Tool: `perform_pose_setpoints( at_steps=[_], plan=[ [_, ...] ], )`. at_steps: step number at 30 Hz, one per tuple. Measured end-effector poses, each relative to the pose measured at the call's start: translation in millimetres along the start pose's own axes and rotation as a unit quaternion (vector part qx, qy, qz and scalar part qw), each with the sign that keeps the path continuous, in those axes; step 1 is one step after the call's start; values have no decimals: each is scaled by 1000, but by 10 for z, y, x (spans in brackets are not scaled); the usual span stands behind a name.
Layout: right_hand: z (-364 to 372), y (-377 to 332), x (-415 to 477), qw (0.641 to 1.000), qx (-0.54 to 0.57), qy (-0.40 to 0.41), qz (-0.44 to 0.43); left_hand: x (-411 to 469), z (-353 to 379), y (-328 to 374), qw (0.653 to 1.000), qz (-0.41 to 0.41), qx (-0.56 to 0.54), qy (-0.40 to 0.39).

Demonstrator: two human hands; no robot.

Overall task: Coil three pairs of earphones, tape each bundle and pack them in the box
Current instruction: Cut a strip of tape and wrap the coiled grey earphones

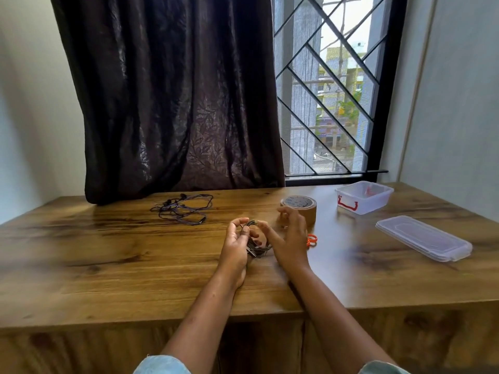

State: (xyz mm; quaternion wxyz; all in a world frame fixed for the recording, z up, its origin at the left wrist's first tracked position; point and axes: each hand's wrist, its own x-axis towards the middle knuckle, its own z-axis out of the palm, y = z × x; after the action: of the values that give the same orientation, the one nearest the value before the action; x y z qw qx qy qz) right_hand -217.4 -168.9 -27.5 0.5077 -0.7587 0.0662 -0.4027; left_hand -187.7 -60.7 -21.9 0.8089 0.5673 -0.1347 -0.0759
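A coiled bundle of dark earphone cable (258,248) sits between my hands just above the wooden table (135,265). My left hand (236,245) grips the coil from the left, thumb and fingers around its loops. My right hand (287,238) touches the coil's right side with a fingertip, its other fingers spread. A loose tangle of dark earphones (182,209) lies farther back on the left. A roll of brown tape (299,209) stands right behind my right hand. The clear plastic box (363,197) with red latches stands open at the back right.
The box's clear lid (422,237) lies flat at the right. Orange scissor handles (312,240) peek out behind my right wrist. A dark curtain (172,103) hangs to the table's back edge, beside a barred window (332,90).
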Motion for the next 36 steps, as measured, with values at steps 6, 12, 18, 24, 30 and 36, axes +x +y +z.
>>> perform_pose_setpoints(
  at_steps=[6,12,18,24,30,36],
  plan=[
    [-242,15,-41,930,241,-111,253,-77,106,28,997,-28,-44,-53],
    [-716,190,-1,960,171,-50,218,-142,468,-123,995,-33,66,-65],
    [-1398,334,61,976,81,27,201,-146,1080,-259,977,-16,184,-106],
    [-1869,386,138,977,-83,99,168,-94,1551,-446,963,-21,243,-114],
    [-2045,510,290,960,-211,87,162,9,1775,-562,962,-57,251,-86],
    [-1963,574,303,955,-248,100,130,32,1712,-594,974,-46,203,-86]
  ],
)
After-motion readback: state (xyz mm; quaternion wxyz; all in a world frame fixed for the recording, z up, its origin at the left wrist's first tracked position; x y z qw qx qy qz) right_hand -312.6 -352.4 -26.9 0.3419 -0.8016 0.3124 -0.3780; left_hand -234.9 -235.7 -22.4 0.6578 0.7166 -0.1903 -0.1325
